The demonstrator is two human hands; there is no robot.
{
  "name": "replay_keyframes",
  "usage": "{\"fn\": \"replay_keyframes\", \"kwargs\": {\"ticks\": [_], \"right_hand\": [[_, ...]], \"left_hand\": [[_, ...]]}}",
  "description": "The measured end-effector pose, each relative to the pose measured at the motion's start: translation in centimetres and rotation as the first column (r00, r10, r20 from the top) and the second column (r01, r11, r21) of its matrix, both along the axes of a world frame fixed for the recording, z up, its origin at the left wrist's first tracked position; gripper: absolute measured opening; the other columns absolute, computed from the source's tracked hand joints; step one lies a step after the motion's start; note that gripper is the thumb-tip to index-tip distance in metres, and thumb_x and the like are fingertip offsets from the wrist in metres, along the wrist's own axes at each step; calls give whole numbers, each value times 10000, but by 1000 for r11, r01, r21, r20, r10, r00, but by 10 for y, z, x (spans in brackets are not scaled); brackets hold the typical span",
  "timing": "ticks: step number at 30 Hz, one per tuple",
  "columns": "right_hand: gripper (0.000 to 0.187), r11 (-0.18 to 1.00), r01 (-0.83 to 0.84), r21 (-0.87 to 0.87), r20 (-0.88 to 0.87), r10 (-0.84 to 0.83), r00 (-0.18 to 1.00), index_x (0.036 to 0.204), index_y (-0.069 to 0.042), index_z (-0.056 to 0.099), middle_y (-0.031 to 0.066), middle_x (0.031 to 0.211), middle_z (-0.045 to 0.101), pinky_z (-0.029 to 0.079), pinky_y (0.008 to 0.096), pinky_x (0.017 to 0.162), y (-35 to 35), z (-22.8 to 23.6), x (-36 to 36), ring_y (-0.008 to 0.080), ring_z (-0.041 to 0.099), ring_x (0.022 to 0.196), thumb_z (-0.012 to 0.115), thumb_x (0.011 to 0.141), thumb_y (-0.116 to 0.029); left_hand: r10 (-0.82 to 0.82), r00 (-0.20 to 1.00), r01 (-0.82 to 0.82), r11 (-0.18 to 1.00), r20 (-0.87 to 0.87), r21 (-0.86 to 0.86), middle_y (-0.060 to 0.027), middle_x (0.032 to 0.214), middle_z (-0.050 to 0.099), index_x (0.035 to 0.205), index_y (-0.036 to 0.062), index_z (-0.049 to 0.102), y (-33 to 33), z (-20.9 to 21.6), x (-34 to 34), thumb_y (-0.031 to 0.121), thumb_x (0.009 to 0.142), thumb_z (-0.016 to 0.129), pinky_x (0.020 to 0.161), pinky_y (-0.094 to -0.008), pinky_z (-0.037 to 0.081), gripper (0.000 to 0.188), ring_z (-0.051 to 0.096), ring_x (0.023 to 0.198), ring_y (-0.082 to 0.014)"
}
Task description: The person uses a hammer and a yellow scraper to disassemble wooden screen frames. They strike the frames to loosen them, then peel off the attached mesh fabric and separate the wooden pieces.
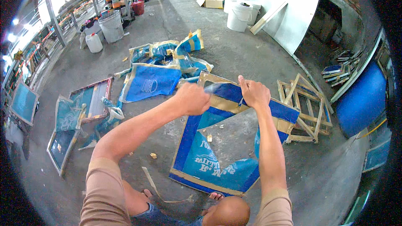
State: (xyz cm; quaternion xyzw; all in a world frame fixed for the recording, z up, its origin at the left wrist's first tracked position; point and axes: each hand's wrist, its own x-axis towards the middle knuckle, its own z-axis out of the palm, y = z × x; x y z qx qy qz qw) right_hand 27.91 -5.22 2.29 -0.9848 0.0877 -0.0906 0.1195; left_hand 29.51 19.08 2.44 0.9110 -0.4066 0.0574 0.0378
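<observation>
A silk-screen frame (186, 141) with blue and tan taped borders leans in front of me, near my feet. Its teal mesh (202, 159) with pale print is torn, and the grey floor shows through a large hole. At the far left corner my left hand (194, 99) is closed in a fist. Something pale and blurred sticks out beside it; I cannot tell what it is. My right hand (254, 93) is wrapped over the frame's far rail, thumb pointing up. A thin blue scrap hangs beside its fingers.
Beyond the frame lies a heap of torn blue mesh (153, 81). Other screen frames (63, 150) lie on the left; bare wooden frames (307, 119) are stacked on the right. White buckets (239, 17) stand by the wall. Tape (155, 187) and scraps (153, 155) litter the floor.
</observation>
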Motion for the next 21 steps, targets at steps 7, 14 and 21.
{"fn": "replay_keyframes", "kwargs": {"ticks": [7,14,21], "right_hand": [[693,1000,2,-31,45,-1,999,1023,-147,768,192,996,733,527,519,862,6,-3,-1,410,694,949,241,1018,-598],[684,1000,-5,-30,30,6,1000,998,-149,775,184,964,736,528,522,851,0,1,-1,408,698,926,259,1016,-596],[689,998,-49,51,32,47,998,991,-172,779,196,938,734,535,526,834,-1,-2,-1,409,699,918,244,1014,-606]], "left_hand": [[152,897,-104,985,415,-136,-173,1136,566,1265,59,527,-15,12,23,714,711,704,747,-432,553,876,633,970,-338],[-67,820,175,975,568,-138,-88,923,626,957,78,586,-26,-17,39,142,843,594,799,-378,541,131,630,956,-262],[89,917,33,955,389,-296,-146,836,655,899,50,606,-34,-44,41,416,945,594,700,-444,545,369,654,822,-327]]}}
